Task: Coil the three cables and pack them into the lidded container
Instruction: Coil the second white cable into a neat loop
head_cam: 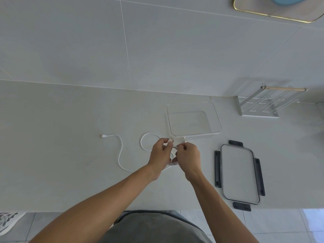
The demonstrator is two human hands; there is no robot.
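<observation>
My left hand (160,154) pinches the USB plug end of a white cable (142,143) whose loop curves out to its left. My right hand (188,157) grips the same cable's coiled turns close beside the left hand. A second white cable (120,154) lies loose on the counter to the left, its plug (102,136) pointing left. The clear container (193,119) stands open and empty just behind my hands. Its lid (239,174), clear with dark clips, lies flat to the right. I cannot make out a third cable.
A white wire rack (263,106) with a wooden rod stands at the back right against the tiled wall. A gold-rimmed tray (277,16) hangs at the top right. The counter's front edge (70,210) runs near my body; a shoe (7,221) is on the floor.
</observation>
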